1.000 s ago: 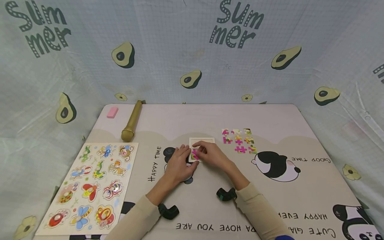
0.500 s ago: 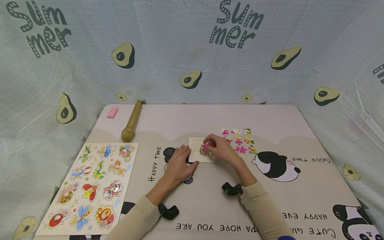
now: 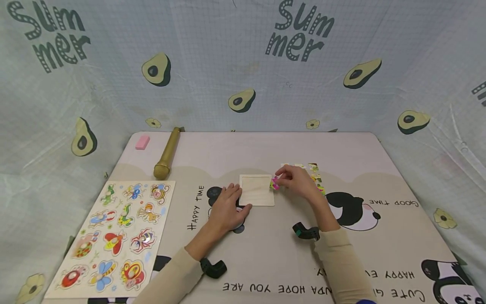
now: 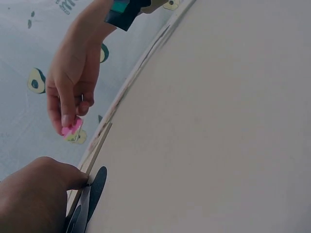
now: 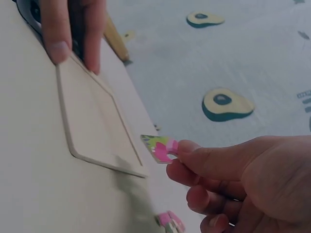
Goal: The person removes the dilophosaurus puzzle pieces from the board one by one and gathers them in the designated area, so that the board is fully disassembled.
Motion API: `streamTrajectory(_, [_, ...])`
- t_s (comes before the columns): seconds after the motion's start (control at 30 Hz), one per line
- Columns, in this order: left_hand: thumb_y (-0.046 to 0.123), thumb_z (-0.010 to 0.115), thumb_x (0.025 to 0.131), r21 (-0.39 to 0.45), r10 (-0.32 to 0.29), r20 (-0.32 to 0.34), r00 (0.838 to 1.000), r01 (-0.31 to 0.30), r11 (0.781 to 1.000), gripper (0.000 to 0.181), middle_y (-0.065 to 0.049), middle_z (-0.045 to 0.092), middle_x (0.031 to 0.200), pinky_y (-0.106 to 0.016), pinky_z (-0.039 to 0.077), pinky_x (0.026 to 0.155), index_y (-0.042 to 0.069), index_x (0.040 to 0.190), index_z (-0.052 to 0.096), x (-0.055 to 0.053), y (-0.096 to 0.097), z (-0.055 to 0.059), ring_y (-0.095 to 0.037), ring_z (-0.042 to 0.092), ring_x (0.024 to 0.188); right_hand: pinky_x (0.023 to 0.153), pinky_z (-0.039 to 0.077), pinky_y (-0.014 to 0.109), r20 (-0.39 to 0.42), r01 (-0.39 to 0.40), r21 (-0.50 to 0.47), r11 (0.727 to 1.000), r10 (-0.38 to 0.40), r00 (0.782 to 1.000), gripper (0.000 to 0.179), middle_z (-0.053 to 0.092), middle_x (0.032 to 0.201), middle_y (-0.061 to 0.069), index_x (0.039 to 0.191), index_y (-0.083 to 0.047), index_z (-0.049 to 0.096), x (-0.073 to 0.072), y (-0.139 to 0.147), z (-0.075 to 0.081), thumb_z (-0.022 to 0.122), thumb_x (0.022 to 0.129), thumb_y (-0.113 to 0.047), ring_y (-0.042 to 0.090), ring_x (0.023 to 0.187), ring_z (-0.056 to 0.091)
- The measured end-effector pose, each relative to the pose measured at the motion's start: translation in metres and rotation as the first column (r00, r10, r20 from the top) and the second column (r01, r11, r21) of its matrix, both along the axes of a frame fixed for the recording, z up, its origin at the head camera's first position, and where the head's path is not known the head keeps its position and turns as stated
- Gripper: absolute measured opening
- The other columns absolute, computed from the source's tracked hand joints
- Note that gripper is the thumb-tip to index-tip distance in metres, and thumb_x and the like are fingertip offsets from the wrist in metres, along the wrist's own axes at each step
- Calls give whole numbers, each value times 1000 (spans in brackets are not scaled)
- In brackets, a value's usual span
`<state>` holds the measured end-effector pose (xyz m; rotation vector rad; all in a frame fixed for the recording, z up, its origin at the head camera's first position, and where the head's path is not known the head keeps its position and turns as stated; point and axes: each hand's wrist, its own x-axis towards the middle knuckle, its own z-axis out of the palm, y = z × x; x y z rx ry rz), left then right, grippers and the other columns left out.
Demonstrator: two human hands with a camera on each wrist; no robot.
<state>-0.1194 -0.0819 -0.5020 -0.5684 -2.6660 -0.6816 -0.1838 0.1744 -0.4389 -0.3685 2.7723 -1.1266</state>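
A pale wooden puzzle tray [image 3: 256,203] lies on the table with its recess bare. My left hand [image 3: 227,210] rests at its left side, its fingers fairly straight, touching the left edge and the near left corner. To the right of the tray, my right hand [image 3: 298,181] pinches a pink and green jigsaw piece [image 5: 163,148] between thumb and fingertips, raised above the table. Several more jigsaw pieces [image 3: 313,167] lie behind and under the right hand, which hides many of them.
On the left lies a large board of insect pictures [image 3: 123,236]. A gold microphone [image 3: 167,156] and a pink block [image 3: 142,142] are farther back. A printed cloth covers the table, and a patterned curtain [image 3: 205,55] hangs behind it.
My right hand has lifted the jigsaw piece from the tray and carried it right, past the tray's right edge. The left hand and the tray have stayed in place.
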Motion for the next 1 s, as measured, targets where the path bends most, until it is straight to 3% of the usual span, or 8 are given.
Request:
streamTrajectory(0.37, [37,72,86,-2,0,-15,1000,0,1000,56,-20,67,128,-52,43,112,-4,123,67,0,0,-1,-37,58,131,59,48,28,78,55,-7,998,-55,995,21,67,89,11,107,-3,69,-1,25,1,71,93,-18,20,68,59])
streamTrajectory(1.0, [37,72,86,-1,3,-6,1000,-3,1000,56,-19,67,130,-51,42,113,-4,124,67,0,1,0,-37,57,132,62,46,26,121,45,140,989,-63,991,17,68,84,10,99,0,74,-1,32,-1,72,91,-15,16,71,57])
